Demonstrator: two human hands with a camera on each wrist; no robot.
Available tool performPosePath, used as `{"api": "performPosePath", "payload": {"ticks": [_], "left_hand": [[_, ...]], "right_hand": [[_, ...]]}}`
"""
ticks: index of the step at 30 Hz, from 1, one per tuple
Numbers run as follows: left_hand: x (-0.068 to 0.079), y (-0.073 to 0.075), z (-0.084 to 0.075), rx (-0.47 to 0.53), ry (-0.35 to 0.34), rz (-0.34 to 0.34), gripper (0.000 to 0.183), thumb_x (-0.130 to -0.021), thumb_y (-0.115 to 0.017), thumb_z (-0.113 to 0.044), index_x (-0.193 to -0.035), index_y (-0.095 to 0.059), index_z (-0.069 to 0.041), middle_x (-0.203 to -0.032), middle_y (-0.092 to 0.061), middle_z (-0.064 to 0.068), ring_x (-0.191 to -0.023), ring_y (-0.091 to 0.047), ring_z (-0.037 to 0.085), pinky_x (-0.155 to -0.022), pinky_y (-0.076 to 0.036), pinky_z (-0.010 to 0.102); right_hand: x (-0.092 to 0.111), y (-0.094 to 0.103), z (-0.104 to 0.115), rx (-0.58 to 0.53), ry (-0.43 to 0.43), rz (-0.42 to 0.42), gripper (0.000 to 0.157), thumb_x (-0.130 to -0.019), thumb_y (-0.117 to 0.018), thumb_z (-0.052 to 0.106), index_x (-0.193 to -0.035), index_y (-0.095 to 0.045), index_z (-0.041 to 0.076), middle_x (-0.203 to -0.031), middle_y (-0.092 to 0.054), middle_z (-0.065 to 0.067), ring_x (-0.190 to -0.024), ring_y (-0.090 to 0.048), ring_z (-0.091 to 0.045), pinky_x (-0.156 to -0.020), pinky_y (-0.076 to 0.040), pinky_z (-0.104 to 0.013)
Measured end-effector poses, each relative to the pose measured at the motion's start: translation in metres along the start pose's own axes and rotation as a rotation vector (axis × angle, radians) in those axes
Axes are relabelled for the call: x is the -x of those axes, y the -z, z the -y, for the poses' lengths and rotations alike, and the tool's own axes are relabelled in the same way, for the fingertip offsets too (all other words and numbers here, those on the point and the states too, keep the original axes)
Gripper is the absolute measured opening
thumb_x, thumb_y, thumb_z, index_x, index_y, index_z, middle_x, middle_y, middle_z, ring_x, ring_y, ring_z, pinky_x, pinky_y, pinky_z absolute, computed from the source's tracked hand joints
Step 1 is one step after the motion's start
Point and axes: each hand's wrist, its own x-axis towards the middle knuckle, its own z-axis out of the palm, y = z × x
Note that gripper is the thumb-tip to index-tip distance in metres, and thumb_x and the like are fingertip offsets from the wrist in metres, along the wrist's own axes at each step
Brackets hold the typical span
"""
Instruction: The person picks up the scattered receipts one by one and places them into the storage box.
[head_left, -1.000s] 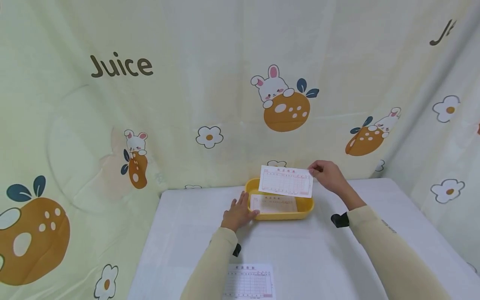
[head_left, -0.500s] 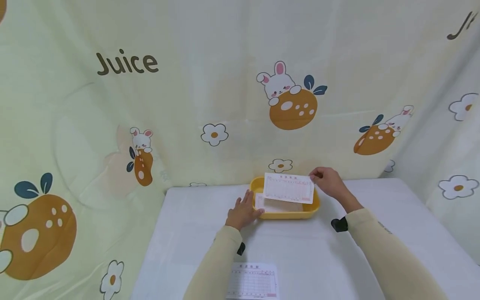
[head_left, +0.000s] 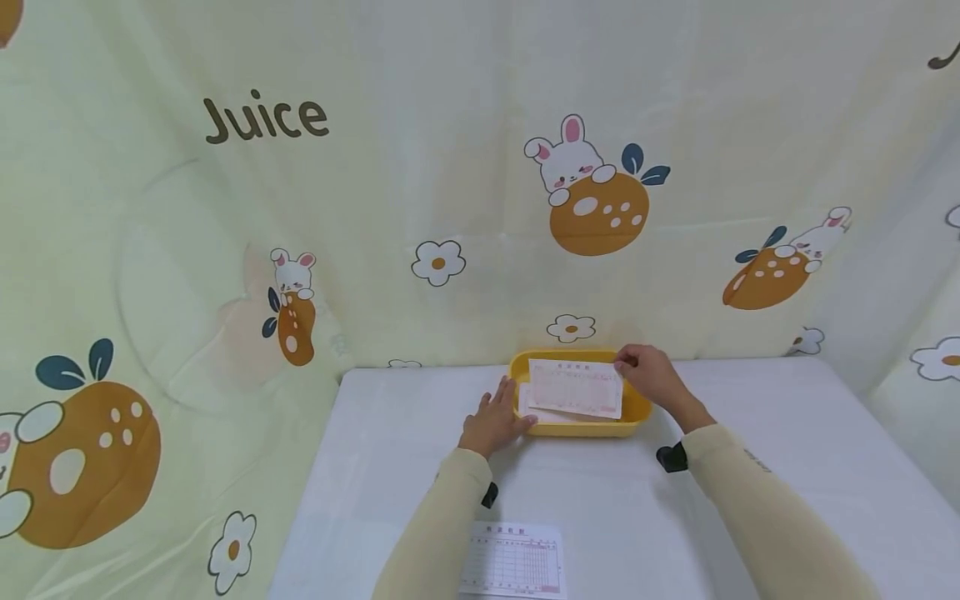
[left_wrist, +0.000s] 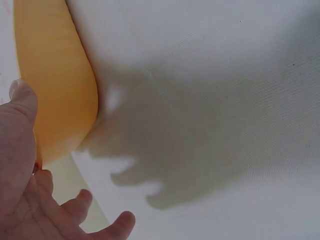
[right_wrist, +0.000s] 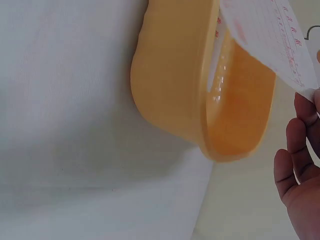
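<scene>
A yellow plastic basket (head_left: 585, 430) stands near the table's far edge. At its left end my left hand (head_left: 491, 421) rests with spread fingers, the thumb touching the front wall; the left wrist view shows this thumb (left_wrist: 25, 100) against the basket wall (left_wrist: 60, 85). With thumb and fingertips my right hand (head_left: 654, 379) pinches the upper right corner of a printed paper form (head_left: 573, 387), tilted over the basket opening. Another paper slip (head_left: 542, 415) lies inside, mostly covered by it. In the right wrist view the held form (right_wrist: 275, 40) hangs above the basket's inside.
A further printed form (head_left: 517, 558) lies on the white table near its front edge, partly behind my left sleeve (head_left: 442, 525). A cloth curtain (head_left: 480, 167) with rabbit and fruit prints hangs directly behind the table.
My right hand has lowered the form from above the basket's back rim into its opening, covering more of the slip inside. The left hand stays at the basket's left end. The head view has shifted slightly.
</scene>
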Motion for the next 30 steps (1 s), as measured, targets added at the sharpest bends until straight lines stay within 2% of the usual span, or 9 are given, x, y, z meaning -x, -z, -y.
{"api": "performPosePath", "payload": {"ticks": [13,17,22,26,30], "left_hand": [[-0.003,0.001,-0.004,0.009,0.0,0.006,0.086,-0.106,-0.062,-0.054,-0.173,-0.022,-0.017,-0.179,-0.017,-0.001,-0.159,-0.029,0.038,-0.115,-0.04,0.068],[-0.003,0.001,-0.004,0.013,-0.004,0.009,0.086,-0.106,-0.062,-0.054,-0.173,-0.022,-0.017,-0.179,-0.017,-0.001,-0.159,-0.029,0.038,-0.115,-0.04,0.068],[-0.008,-0.001,-0.001,0.011,-0.001,0.012,0.087,-0.106,-0.062,-0.056,-0.173,-0.021,-0.018,-0.179,-0.016,-0.002,-0.159,-0.028,0.037,-0.116,-0.039,0.067],[-0.012,-0.002,0.003,0.016,0.008,0.017,0.088,-0.106,-0.061,-0.057,-0.173,-0.02,-0.02,-0.179,-0.014,-0.003,-0.16,-0.025,0.036,-0.117,-0.037,0.067],[-0.012,0.0,0.005,0.024,0.007,0.014,0.087,-0.106,-0.062,-0.056,-0.173,-0.02,-0.019,-0.179,-0.015,-0.003,-0.16,-0.025,0.037,-0.117,-0.037,0.068]], "right_hand": [[0.002,-0.012,-0.001,0.02,0.013,-0.003,0.015,-0.109,-0.059,0.002,-0.11,-0.072,-0.006,-0.103,-0.071,-0.018,-0.089,-0.059,-0.032,-0.08,-0.056,-0.041],[0.003,-0.017,-0.003,0.012,0.022,-0.014,0.017,-0.109,-0.06,0.003,-0.115,-0.072,-0.008,-0.107,-0.072,-0.02,-0.091,-0.06,-0.032,-0.082,-0.057,-0.042],[0.006,-0.021,0.003,0.008,0.015,-0.018,0.026,-0.109,-0.06,0.006,-0.127,-0.069,-0.011,-0.12,-0.071,-0.025,-0.102,-0.062,-0.037,-0.091,-0.057,-0.05],[0.009,-0.022,0.005,0.003,0.023,-0.027,0.031,-0.109,-0.062,0.007,-0.133,-0.067,-0.011,-0.13,-0.067,-0.03,-0.114,-0.059,-0.046,-0.102,-0.052,-0.06],[0.011,-0.021,0.007,-0.005,0.026,-0.031,0.033,-0.109,-0.061,0.009,-0.136,-0.065,-0.01,-0.136,-0.064,-0.032,-0.123,-0.057,-0.051,-0.106,-0.049,-0.064]]}}
